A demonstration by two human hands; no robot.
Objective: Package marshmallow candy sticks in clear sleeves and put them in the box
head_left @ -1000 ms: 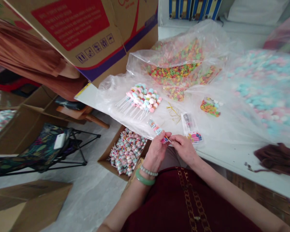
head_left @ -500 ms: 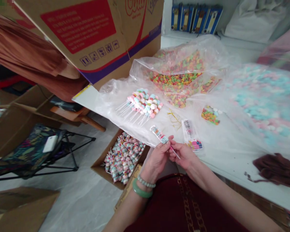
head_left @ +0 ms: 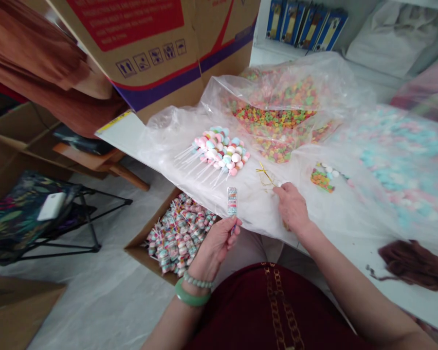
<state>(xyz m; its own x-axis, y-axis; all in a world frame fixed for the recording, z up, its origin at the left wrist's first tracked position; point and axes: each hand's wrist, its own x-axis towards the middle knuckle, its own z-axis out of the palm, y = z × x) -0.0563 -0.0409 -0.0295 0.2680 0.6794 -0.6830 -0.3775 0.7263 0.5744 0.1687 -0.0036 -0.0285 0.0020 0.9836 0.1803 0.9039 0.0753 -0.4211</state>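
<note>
My left hand (head_left: 219, 239) is closed round the stick of a marshmallow skewer in a printed wrapper (head_left: 232, 200), held upright at the table's front edge. My right hand (head_left: 293, 206) reaches over the table, its thumb and finger pinched on the end of a gold twist tie (head_left: 268, 177) from a small loose bunch. Left of the ties lies a pile of marshmallow skewers (head_left: 222, 151), their white sticks pointing toward the front edge. To the right of the hand is a little heap of coloured candy rings (head_left: 321, 180) with a few marshmallows.
A carton of wrapped skewers (head_left: 182, 238) stands below the table edge. Clear bags of candy rings (head_left: 277, 116) and of blue and pink marshmallows (head_left: 397, 165) lie behind. A big cardboard box (head_left: 168, 63), a brown cloth (head_left: 412, 265) and a folding chair (head_left: 36, 209) surround the area. Someone's brown sleeve (head_left: 47, 73) shows at left.
My hands have come apart. The right hand has left the skewer's stick and moved forward to the twist ties, while the left has turned the wrapped skewer upright.
</note>
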